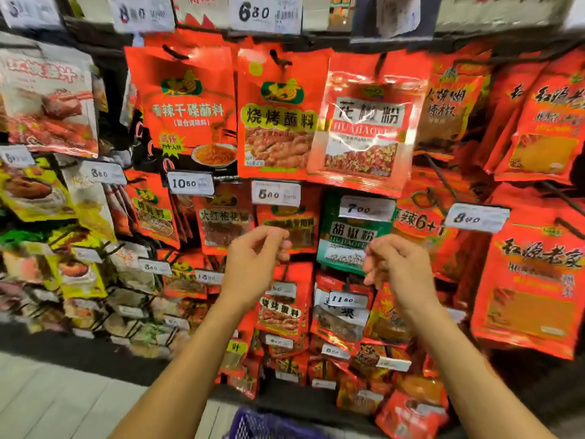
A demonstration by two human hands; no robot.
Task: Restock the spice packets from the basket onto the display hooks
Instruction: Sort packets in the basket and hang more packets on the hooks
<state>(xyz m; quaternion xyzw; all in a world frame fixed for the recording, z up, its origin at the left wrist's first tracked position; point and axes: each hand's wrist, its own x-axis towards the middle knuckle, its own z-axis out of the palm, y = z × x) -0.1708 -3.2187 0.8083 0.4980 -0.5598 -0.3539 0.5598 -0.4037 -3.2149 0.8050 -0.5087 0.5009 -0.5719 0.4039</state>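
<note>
Shop aisle, pale tiled floor [63,391] at lower left. Wall display of dark wire hooks [441,182] fills the view, hung edge to edge with glossy packets, mostly red, each column fronted by a white price tag.

Top row, centre: red foil packet with yellow-green banner and grilled-meat picture [278,122] hangs upright on its hook. Just right of it, a red packet with white label panel and clear window showing red and yellow bits [364,128] hangs tilted, its lower edge overlapping the white tag marked 700 [364,209]. Below that tag hangs a green packet with white label [351,239].

Left hand [253,264] raised in front of the lower rows, fingers loosely curled, thumb and forefinger close together; holds nothing that I can see. Right hand [395,267] at the same height, apart from the left, fingers curled inward, also holding nothing visible. Neither hand touches a packet.

Blue plastic mesh basket [266,424] at bottom edge, between the forearms; only its rim shows, contents hidden.
</note>
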